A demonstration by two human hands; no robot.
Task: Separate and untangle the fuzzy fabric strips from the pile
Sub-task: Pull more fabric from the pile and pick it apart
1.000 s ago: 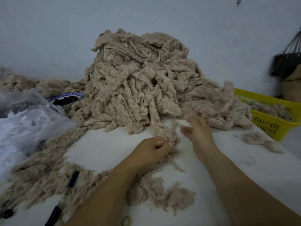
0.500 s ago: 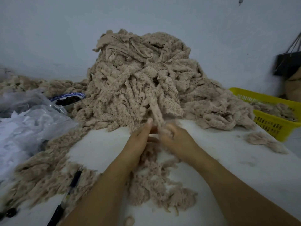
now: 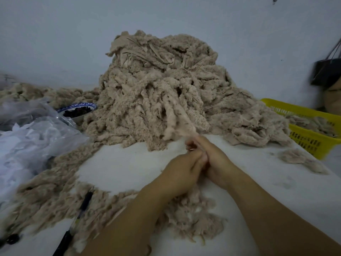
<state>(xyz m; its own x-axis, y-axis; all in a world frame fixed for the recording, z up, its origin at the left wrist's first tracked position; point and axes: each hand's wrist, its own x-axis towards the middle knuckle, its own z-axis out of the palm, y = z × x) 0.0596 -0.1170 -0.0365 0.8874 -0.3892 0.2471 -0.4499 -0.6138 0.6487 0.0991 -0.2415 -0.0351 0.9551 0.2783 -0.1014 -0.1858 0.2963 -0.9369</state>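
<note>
Change: both bare hands are now sitting further right and nearer the person than half a second ago, and are pressing together.
Right grip (image 3: 217, 163): its fingertips (image 3: 191, 143) are curling round and pinching the near end of the strip (image 3: 181, 122).
Left grip (image 3: 182, 172): its fingers are folding against the right palm; I cannot tell whether it is holding anything.
Strip direction: its long axis is running from the fingertips away from the person and slightly left, rising into the front of the pile (image 3: 158, 85).
Strip look: it is showing as pale beige, narrow and fuzzy-edged, blurring along its length.
Pile: a tall mound of tangled, woolly beige strips is sitting at the back of the white worktop (image 3: 129, 163), with flat woven pieces lying on top.
Scraps (image 3: 186, 217): matted fluff is lying under the forearms.
Surroundings: a perforated yellow plastic basket (image 3: 313, 141) is standing on the right, and crinkled clear plastic bags (image 3: 36, 141) are lying on the left beside a blue-rimmed bowl (image 3: 77, 109). A dark pen (image 3: 84, 204) is lying on the fluff.
</note>
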